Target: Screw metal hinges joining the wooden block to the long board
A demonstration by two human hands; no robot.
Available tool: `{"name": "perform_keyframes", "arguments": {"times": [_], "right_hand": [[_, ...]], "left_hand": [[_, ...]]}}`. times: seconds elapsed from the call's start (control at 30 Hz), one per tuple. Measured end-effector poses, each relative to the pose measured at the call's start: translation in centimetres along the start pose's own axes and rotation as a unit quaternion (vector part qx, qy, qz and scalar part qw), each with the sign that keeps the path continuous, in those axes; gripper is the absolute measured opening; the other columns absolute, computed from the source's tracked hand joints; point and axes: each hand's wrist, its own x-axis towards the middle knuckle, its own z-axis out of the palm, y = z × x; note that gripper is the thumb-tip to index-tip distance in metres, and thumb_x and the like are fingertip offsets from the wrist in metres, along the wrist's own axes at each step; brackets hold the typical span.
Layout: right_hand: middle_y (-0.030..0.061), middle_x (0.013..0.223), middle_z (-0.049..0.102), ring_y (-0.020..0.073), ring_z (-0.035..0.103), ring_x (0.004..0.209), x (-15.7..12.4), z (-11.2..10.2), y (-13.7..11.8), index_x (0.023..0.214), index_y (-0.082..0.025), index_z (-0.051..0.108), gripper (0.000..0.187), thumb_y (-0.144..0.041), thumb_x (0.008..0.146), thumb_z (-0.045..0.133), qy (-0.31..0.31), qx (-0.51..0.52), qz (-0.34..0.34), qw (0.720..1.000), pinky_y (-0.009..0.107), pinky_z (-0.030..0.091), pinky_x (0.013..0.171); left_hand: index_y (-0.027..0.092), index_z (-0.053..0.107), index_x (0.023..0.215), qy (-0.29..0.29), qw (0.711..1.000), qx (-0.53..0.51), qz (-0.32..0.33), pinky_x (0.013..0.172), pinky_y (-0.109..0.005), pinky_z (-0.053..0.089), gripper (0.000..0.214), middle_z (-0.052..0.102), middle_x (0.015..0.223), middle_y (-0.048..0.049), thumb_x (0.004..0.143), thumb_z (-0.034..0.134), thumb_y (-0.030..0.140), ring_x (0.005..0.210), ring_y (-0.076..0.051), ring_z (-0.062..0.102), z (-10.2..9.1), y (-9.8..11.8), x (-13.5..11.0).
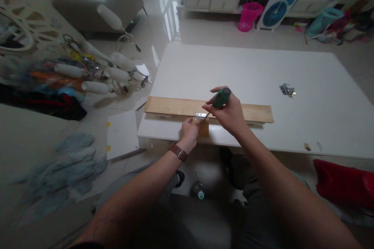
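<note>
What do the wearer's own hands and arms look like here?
The left hand is ungloved, with a brown strap and pale metallic buckle at the wrist. The right hand is ungloved, its wrist unadorned. Both forearms are sleeveless.

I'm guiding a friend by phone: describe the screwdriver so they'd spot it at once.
On the white table, find the long wooden board. Over it, the right hand holds the screwdriver. Its green handle sets it apart from the pale board and silver hinge near its tip.
</note>
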Motion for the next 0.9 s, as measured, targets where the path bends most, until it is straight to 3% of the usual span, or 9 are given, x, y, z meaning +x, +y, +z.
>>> {"name": "perform_keyframes", "arguments": {"times": [0.2, 0.33, 0.47, 0.6, 0.9], "right_hand": [[0.007, 0.106, 0.079, 0.0278, 0.078, 0.104, 0.0, -0.6, -0.3, 0.125, -0.025, 0.064, 0.05, -0.026, 0.076, 0.075, -0.066, 0.012, -0.003, 0.998, 0.038, 0.062, 0.071], [0.0087, 0.108, 0.08, 0.0307, 0.079, 0.11, 0.1, -0.7, -0.2, 0.131, -0.025, 0.063, 0.051, -0.029, 0.082, 0.073, -0.099, 0.026, -0.004, 0.995, 0.039, 0.063, 0.072], [0.0032, 0.096, 0.077, 0.0265, 0.078, 0.094, 0.2, -0.5, 0.4, 0.122, -0.027, 0.066, 0.046, -0.038, 0.08, 0.082, -0.052, -0.019, -0.016, 0.998, 0.034, 0.059, 0.061], [0.0016, 0.088, 0.071, 0.0226, 0.072, 0.078, 0.2, -0.2, 0.5, 0.102, -0.026, 0.066, 0.036, -0.041, 0.076, 0.087, -0.003, -0.054, -0.03, 0.998, 0.038, 0.06, 0.063], [0.0094, 0.113, 0.078, 0.0298, 0.075, 0.115, 0.1, -0.7, -0.4, 0.133, -0.025, 0.061, 0.052, -0.027, 0.083, 0.07, -0.093, 0.007, -0.019, 0.995, 0.038, 0.063, 0.075]], "left_hand": [[0.02, 0.072, 0.083, 0.005, 1.0, -0.004, -0.006, 0.081, -0.033, 0.049, 0.032, 0.076, 0.089, -0.0059, 0.062, 0.09, 0.035, 0.084, -0.022, 0.068, -0.1, -0.2, 0.2], [0.019, 0.071, 0.083, 0.013, 1.0, -0.01, -0.007, 0.077, -0.031, 0.048, 0.031, 0.076, 0.088, -0.0056, 0.062, 0.09, 0.032, 0.082, -0.02, 0.067, 0.0, -0.4, 0.3], [0.02, 0.07, 0.082, 0.01, 1.0, -0.009, -0.009, 0.076, -0.03, 0.047, 0.031, 0.076, 0.086, -0.0045, 0.063, 0.09, 0.033, 0.079, -0.02, 0.066, -0.1, -0.5, 0.3], [0.02, 0.073, 0.083, 0.006, 1.0, -0.001, -0.001, 0.078, -0.031, 0.048, 0.029, 0.077, 0.088, -0.0057, 0.064, 0.089, 0.034, 0.084, -0.021, 0.068, -0.1, -0.4, 0.3], [0.018, 0.071, 0.082, 0.014, 1.0, -0.004, 0.004, 0.079, -0.031, 0.047, 0.031, 0.075, 0.086, -0.0052, 0.061, 0.089, 0.032, 0.083, -0.02, 0.066, -0.1, -0.3, 0.2]]}}
